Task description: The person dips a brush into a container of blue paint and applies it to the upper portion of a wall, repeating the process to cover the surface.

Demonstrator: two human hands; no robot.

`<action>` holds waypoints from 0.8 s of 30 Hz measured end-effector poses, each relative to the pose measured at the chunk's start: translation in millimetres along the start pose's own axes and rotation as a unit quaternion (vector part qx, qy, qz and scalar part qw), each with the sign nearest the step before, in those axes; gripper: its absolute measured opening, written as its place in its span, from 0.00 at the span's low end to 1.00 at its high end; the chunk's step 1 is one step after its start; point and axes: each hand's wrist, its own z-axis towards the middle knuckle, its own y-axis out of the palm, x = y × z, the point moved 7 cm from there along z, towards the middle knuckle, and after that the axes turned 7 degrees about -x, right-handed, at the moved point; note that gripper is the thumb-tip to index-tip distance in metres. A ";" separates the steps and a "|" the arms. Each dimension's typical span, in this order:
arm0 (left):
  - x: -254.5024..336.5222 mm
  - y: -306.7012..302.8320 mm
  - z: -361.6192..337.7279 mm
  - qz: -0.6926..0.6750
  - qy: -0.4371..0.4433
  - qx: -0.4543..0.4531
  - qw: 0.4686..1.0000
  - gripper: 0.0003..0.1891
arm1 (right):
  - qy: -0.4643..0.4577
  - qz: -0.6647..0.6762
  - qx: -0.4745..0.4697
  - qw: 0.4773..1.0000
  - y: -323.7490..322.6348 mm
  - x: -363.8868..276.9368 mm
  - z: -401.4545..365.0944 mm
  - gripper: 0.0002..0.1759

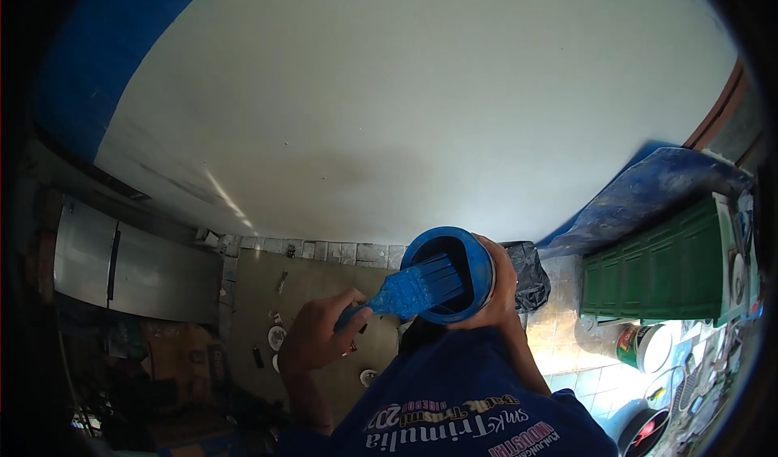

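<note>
My left hand [324,331] grips the handle of a paintbrush [412,292] caked in blue paint. Its bristles reach into the mouth of a blue-rimmed paint can [478,264], over dark blue contents. Around the can's right side and underside wraps my right hand [504,287], holding it tilted in front of my chest. Part of the can's body is hidden by its rim and that hand.
A pale wall [421,108] with a blue band at its left rises ahead. A green cabinet [648,262] and a paint bucket [648,348] stand on the right, with a black plastic bag [528,277] nearer. Small items lie on the floor sheet [259,295]; a refrigerator [162,275] is at left.
</note>
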 end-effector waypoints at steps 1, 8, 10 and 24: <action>1.0 -0.2 1.7 0.029 -0.002 0.007 1.000 0.11 | 0.003 0.001 0.001 1.000 -0.6 0.0 0.1 0.70; 10.8 -9.7 -2.2 0.002 0.028 0.067 0.997 0.10 | 0.051 0.039 0.010 0.998 -3.5 5.6 -3.3 0.70; 11.2 -10.3 -3.2 0.001 0.048 0.083 0.995 0.09 | 0.041 0.039 0.015 0.998 -3.7 5.8 -1.6 0.70; -18.0 -29.7 1.9 -0.048 0.100 0.132 0.985 0.10 | 0.023 0.024 0.022 0.999 -5.7 -5.5 2.0 0.68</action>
